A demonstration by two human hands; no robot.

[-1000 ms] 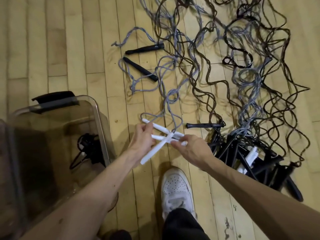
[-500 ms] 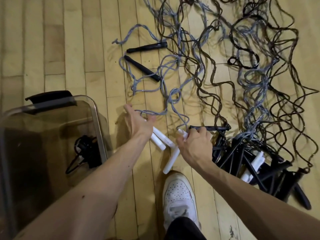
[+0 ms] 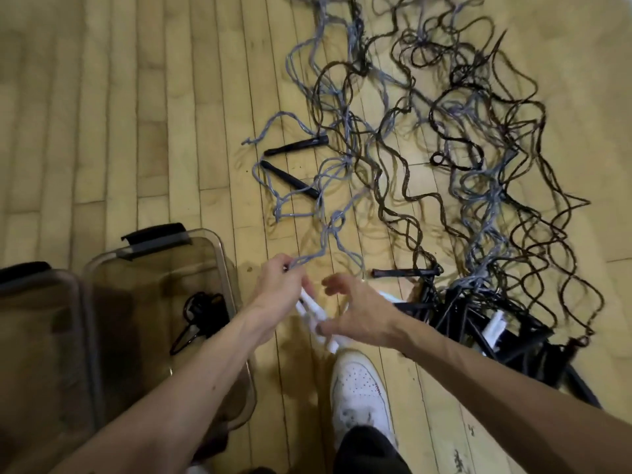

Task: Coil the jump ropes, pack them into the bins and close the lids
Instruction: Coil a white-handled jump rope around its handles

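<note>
A white sneaker (image 3: 359, 388) is standing on the wooden floor (image 3: 102, 131) at the bottom of the view, under two bare forearms that are reaching forward. Just beyond the shoe, the left hand (image 3: 280, 292) is pinching a grey jump rope (image 3: 331, 222) between thumb and fingertips, with the rope's white handles (image 3: 314, 314) hanging slantwise below it. The right hand (image 3: 359, 316) is hovering over those handles with its fingers spread and curved; through the blur it cannot be told whether any of them are gripping. To the left, an open smoky-clear bin (image 3: 225, 268) is sitting on the floor with a coiled black jump rope (image 3: 201, 313) lying inside, and a second bin (image 3: 73, 292) is touching its left side. To the right, a heap of black handles (image 3: 478, 323) is lying beside the right forearm, and a single black handle (image 3: 405, 272) is lying just beyond the right hand. Farther out, two black handles (image 3: 295, 145) are lying apart from the heap, and a tangle of grey and black jump ropes (image 3: 461, 148) is sprawling across the boards towards the top.
</note>
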